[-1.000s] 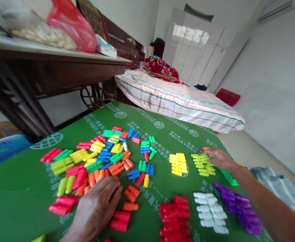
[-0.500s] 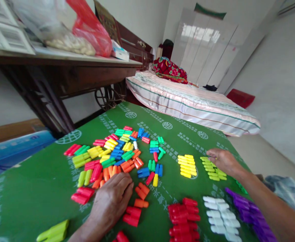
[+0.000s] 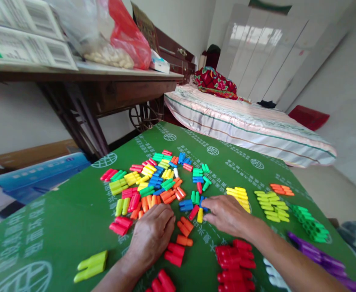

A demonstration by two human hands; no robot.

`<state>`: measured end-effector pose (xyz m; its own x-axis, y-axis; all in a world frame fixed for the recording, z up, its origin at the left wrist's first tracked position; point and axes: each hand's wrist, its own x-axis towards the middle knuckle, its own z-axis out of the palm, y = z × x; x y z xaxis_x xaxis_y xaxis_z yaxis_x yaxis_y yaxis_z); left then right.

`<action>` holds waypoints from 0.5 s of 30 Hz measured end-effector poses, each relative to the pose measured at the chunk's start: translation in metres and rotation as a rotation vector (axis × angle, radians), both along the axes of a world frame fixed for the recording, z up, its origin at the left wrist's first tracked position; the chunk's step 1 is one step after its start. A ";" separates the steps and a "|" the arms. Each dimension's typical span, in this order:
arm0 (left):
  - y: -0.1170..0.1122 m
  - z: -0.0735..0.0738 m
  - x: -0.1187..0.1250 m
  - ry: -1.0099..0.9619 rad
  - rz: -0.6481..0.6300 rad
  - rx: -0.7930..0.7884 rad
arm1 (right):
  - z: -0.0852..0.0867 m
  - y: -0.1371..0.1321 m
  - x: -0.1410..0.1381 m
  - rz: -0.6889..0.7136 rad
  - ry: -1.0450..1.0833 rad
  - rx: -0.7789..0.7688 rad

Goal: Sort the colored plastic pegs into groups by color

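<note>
My left hand (image 3: 155, 231) rests on the green table, knuckles up and fingers curled together. Its fingertips are hidden at the edge of a heap of short plastic peg-like pieces, beside some orange pieces (image 3: 149, 201). Whatever is under those fingers cannot be seen. My right hand (image 3: 226, 213) reaches in from the right, thumb and forefinger apart, at a blue piece (image 3: 202, 203). A yellow piece (image 3: 200, 215) and a red piece (image 3: 193, 213) lie just by its fingertips. More blue pieces (image 3: 186, 205) and green pieces (image 3: 195, 197) lie close to them.
Colour groups lie on the right: yellow (image 3: 238, 196), yellow-green (image 3: 271, 207), orange (image 3: 282, 189), green (image 3: 310, 223), purple (image 3: 318, 257), white (image 3: 273, 273), red (image 3: 235, 263). A yellow-green piece (image 3: 91, 265) sits front left. Behind stand a desk (image 3: 129, 95) and a bed (image 3: 245, 117).
My right hand has moved left from the yellow-green group to the blue piece in the middle. An orange group shows where it was. My left hand stays by the heap; the view has shifted.
</note>
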<state>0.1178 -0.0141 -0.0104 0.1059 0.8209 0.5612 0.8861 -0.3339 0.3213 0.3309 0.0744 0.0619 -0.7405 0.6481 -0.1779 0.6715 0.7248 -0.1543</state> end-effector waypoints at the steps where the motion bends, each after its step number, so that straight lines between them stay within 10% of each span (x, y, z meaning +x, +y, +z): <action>1: 0.000 0.000 0.000 -0.002 -0.001 0.001 | -0.002 -0.006 -0.006 0.001 -0.026 0.004; 15: -0.005 0.001 0.006 -0.050 0.007 -0.058 | -0.019 -0.026 -0.016 -0.026 -0.042 -0.041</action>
